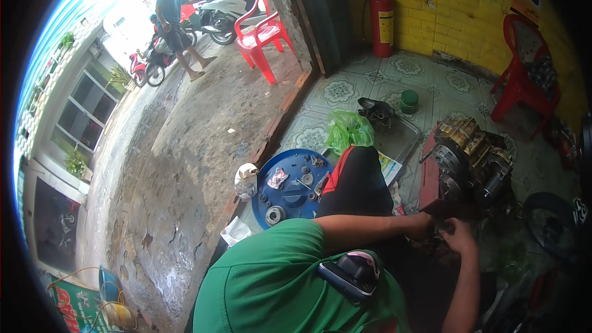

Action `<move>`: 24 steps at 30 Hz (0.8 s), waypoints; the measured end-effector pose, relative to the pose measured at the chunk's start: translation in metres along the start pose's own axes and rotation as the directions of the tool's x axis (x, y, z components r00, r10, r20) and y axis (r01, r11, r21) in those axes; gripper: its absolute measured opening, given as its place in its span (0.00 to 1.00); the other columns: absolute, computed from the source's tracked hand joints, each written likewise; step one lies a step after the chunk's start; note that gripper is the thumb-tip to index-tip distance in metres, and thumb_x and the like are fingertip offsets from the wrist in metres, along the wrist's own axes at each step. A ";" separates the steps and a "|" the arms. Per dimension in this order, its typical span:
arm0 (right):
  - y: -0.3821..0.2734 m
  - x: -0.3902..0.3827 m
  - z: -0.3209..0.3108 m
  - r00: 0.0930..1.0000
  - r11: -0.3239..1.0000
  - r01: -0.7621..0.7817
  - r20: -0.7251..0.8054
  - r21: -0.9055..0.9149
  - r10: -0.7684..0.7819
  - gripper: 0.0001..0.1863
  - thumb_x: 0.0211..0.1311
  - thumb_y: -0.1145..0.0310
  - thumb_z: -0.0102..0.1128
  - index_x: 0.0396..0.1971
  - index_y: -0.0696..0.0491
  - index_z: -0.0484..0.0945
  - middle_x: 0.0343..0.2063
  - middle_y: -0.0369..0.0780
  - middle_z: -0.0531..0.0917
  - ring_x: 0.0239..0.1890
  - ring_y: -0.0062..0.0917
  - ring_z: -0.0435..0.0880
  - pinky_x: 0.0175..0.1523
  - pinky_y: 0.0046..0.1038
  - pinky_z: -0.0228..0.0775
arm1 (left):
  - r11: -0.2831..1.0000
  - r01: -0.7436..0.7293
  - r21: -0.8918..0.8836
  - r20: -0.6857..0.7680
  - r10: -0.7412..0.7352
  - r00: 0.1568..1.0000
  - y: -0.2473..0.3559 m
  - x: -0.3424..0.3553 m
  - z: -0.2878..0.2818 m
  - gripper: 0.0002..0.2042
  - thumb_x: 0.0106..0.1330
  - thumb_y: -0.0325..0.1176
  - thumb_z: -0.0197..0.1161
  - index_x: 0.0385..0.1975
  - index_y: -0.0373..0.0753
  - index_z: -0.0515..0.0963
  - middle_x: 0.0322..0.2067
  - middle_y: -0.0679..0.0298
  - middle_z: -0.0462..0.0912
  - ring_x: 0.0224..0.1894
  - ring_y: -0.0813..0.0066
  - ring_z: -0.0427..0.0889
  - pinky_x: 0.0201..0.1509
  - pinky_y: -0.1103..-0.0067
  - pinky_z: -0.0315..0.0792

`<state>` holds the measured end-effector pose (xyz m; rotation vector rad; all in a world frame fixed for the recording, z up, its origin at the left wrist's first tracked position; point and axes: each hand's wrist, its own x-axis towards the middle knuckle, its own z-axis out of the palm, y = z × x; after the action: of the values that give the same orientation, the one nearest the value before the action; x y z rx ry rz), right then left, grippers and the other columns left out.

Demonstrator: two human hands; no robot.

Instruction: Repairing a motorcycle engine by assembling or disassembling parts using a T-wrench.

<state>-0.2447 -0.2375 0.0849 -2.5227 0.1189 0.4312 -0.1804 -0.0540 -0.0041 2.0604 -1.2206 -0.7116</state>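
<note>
My left hand (pixel 420 226) and my right hand (pixel 457 235) are close together in front of my lap, just on the near side of a motorcycle engine (pixel 470 151). Both have their fingers curled around something small and dark that I cannot make out in the shadow. The engine, with tan and dark metal casings, rests beside a red metal stand (pixel 430 176). A dark reddish flat piece (pixel 455 209) lies between the engine and my fingers. To the left of my knee is a blue round lid (pixel 290 200) holding several small metal parts.
A green plastic bag (pixel 349 131) and a metal tray (pixel 404 139) lie beyond my knee, near a green tub (pixel 408 102). A fire extinguisher (pixel 382 21) stands by the yellow wall. Red chairs (pixel 266 37) stand outside and at right. A person (pixel 171 18) is beside parked motorbikes.
</note>
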 end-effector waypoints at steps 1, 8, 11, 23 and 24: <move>0.001 0.000 0.001 1.000 1.000 0.011 0.005 0.002 -0.011 0.25 0.51 0.64 0.72 0.48 0.59 0.79 0.37 0.51 0.85 0.42 0.42 0.85 0.48 0.36 0.76 | 1.000 -0.020 0.019 -0.008 0.020 1.000 0.001 -0.001 -0.001 0.12 0.57 0.37 0.62 0.32 0.34 0.83 0.30 0.48 0.83 0.34 0.54 0.84 0.40 0.67 0.76; 0.012 0.005 0.006 0.998 0.998 0.056 -0.007 0.041 -0.056 0.25 0.51 0.65 0.72 0.48 0.59 0.79 0.35 0.51 0.85 0.40 0.41 0.86 0.46 0.36 0.77 | 0.991 0.085 -0.102 0.000 -0.085 0.996 0.015 -0.009 -0.011 0.09 0.54 0.34 0.61 0.27 0.37 0.84 0.28 0.49 0.83 0.32 0.51 0.83 0.40 0.64 0.76; 0.013 0.005 0.007 0.998 0.997 0.068 -0.014 0.032 -0.068 0.24 0.50 0.65 0.72 0.47 0.60 0.79 0.35 0.51 0.85 0.40 0.41 0.86 0.46 0.36 0.77 | 0.988 0.102 -0.112 -0.011 -0.103 0.995 0.017 -0.010 -0.013 0.08 0.54 0.33 0.62 0.27 0.37 0.84 0.27 0.49 0.83 0.32 0.50 0.83 0.40 0.64 0.76; 0.001 0.000 0.002 0.998 0.998 0.060 -0.029 0.015 -0.060 0.23 0.51 0.67 0.71 0.47 0.61 0.79 0.36 0.52 0.85 0.40 0.41 0.86 0.46 0.35 0.77 | 0.997 0.004 -0.078 -0.101 -0.012 0.995 0.008 -0.008 -0.007 0.11 0.57 0.37 0.58 0.26 0.36 0.83 0.28 0.46 0.82 0.34 0.47 0.82 0.42 0.62 0.76; 0.002 0.000 0.003 0.999 0.999 0.036 -0.020 0.026 -0.035 0.23 0.51 0.67 0.71 0.47 0.61 0.79 0.36 0.52 0.85 0.40 0.41 0.86 0.46 0.35 0.77 | 0.995 0.056 -0.081 -0.055 -0.060 0.997 0.009 -0.008 -0.008 0.11 0.57 0.36 0.60 0.30 0.35 0.83 0.29 0.47 0.83 0.34 0.50 0.83 0.41 0.64 0.76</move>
<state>-0.2454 -0.2375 0.0814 -2.4993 0.0866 0.3883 -0.1828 -0.0485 0.0086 2.0442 -1.0877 -0.7116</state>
